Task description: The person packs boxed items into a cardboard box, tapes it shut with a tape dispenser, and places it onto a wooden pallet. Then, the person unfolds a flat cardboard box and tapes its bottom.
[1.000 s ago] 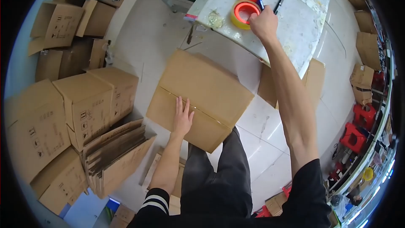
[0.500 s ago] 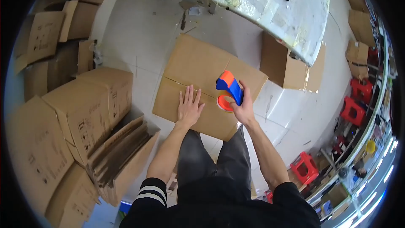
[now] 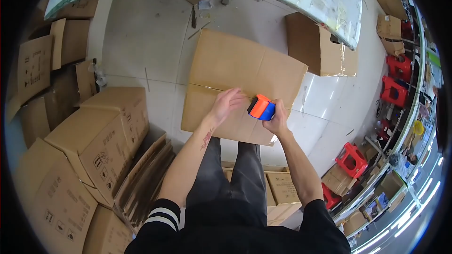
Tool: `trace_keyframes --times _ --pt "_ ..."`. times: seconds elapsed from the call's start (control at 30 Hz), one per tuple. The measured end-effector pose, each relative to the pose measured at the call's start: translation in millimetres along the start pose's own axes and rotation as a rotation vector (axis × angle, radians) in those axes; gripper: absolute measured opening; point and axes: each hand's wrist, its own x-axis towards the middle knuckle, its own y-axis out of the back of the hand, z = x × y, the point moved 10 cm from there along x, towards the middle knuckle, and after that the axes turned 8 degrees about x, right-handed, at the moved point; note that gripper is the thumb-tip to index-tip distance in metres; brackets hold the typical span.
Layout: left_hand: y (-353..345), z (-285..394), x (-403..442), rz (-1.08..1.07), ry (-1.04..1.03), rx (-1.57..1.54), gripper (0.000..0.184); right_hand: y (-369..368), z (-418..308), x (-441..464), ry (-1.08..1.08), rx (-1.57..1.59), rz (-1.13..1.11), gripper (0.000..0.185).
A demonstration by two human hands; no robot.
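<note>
A large cardboard box [image 3: 235,61] stands in front of my legs, its top flaps folded down to a seam across the middle. My right hand [image 3: 278,116] grips a blue and orange tape dispenser [image 3: 262,107] above the right part of the box, its orange head toward the left. Just left of the dispenser, my left hand [image 3: 228,105] hovers over or rests lightly on the flap near the seam; contact cannot be told. Its fingers are stretched out, slightly blurred, with nothing in them.
Printed cartons [image 3: 99,146] are stacked at my left, beside folded cardboard sheets [image 3: 146,178]. A worn white table [image 3: 310,0] stands ahead, with an open box [image 3: 308,42] under its edge. Red stools [image 3: 351,160] and a shelf line the right.
My left hand has moved from lying flat on the near flap toward the seam and the dispenser. My right hand has turned the dispenser, its head now lower and facing left.
</note>
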Motion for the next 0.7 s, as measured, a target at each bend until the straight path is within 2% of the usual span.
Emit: trace_keyframes --times 0.03,0.23,0.33,0.43,0.47,0.53,0.57,0.6,0.63,0.67,0.7 --pt "-15.1 -1.9 -0.7 -0.114 0.091 -0.122 0.042 1.3 -0.3 0.1 0.006 0.002 0.0 0.039" --pt "-28.7 3.1 7.4 -0.189 0.082 0.305 0.022 3.3 -10.5 0.6 0.046 -0.055 0.01 0.044" --pt "-7.6 15.4 4.3 -0.012 -0.11 0.435 0.009 -5.8 -18.5 3.6 0.1 -0.115 -0.057 0.046" --pt "10.4 46.2 -11.5 0.05 -0.288 0.489 0.006 -10.2 -35.4 11.2 0.197 -0.165 -0.128 0.047" --pt "23.9 60.3 -19.4 0.082 -0.29 0.531 0.006 -9.1 -39.1 13.4 0.206 -0.179 -0.149 0.047" --pt "88.5 98.1 -32.2 0.22 -0.225 0.624 0.008 -5.8 -38.7 15.9 0.243 -0.191 -0.163 0.047" --pt "124.5 130.4 -41.7 0.127 -0.301 0.564 0.009 -2.5 -37.3 15.4 0.256 -0.203 -0.176 0.046" --pt "186.1 164.7 -54.8 0.341 -0.243 0.736 0.01 1.6 -37.9 13.2 0.27 -0.216 -0.188 0.045" --pt "246.8 196.9 -68.6 0.463 -0.261 0.77 0.012 1.8 -39.7 12.3 0.283 -0.228 -0.2 0.044" --pt "301.8 214.4 -75.5 0.503 -0.286 0.737 0.013 1.7 -42.2 13.3 0.278 -0.244 -0.189 0.044" --pt "336.4 207.7 -72.2 0.415 -0.222 0.655 0.014 -2.7 -41.7 11.7 0.276 -0.255 -0.189 0.044"
